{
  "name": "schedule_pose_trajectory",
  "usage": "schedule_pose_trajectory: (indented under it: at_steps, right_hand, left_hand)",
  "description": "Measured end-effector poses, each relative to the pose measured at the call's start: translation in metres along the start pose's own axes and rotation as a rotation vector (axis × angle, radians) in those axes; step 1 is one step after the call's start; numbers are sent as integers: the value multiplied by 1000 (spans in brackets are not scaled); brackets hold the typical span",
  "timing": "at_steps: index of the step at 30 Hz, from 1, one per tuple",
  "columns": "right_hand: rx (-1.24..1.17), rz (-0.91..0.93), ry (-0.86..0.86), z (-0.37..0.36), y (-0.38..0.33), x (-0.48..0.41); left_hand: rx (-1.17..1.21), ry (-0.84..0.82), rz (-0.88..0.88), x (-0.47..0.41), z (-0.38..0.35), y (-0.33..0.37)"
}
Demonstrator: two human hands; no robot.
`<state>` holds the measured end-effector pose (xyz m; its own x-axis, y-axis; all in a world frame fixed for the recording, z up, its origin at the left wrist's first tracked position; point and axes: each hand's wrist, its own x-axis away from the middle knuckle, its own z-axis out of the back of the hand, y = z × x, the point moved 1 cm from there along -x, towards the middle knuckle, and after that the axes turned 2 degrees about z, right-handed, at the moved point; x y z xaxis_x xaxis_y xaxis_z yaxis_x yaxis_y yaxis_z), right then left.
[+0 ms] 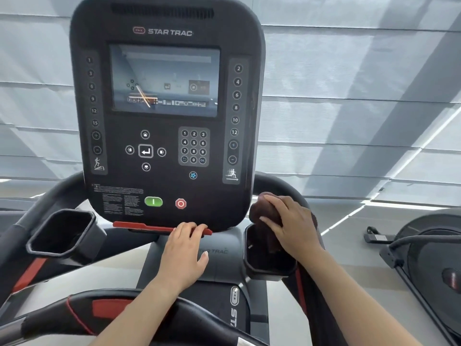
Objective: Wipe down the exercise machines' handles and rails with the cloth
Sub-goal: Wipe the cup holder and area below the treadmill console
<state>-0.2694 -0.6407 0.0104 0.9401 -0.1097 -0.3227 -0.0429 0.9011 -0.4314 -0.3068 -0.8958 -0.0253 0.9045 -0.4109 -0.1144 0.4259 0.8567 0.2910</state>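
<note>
A black treadmill console (pixel 164 108) fills the middle of the view. My right hand (pixel 291 226) grips a dark brown cloth (pixel 265 213) and presses it against the right side rail (pixel 282 188), just above the right cup holder (pixel 269 268). My left hand (pixel 184 248) is open, fingers spread, with its fingertips resting on the red safety bar (pixel 139 225) under the console. The front handlebar (pixel 139 313), black with red patches, crosses the bottom of the view beneath my forearms.
The left cup holder (pixel 59 233) and the left side rail (pixel 37 208) sit at the left. Another exercise machine (pixel 424 250) with a round housing stands at the right. Grey window blinds (pixel 361 96) hang behind the console.
</note>
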Motion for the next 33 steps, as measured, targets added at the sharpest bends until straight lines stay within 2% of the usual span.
schedule_pose_trajectory:
  at_steps: [3,7,10,15,23,27,30,33]
  right_hand:
    - [110,-35,-251,-28,15,2]
    - [137,-61,-272,-46,27,-3]
    - [133,-51,-351,-48,34,-14]
    - [14,-53,-395,-44,37,-15]
    - [-42,-25,-295,-41,45,-6]
    - [-37,24,-302,-42,34,-13]
    - [-39,90,-240,-37,38,-2]
    - [-89,75,-147,-26,45,10]
  left_hand:
    - [-5,-8,2,0,0,-1]
    - [-3,-10,16,1,-1,-1]
    - [-9,-7,28,0,-3,-1]
    - [-20,1,35,-2,-4,-1]
    - [-24,-36,44,-3,-2,0]
    - [-27,-4,53,-3,-1,1]
    - [-15,7,53,-2,-1,3]
    - [23,-19,38,-3,0,-1]
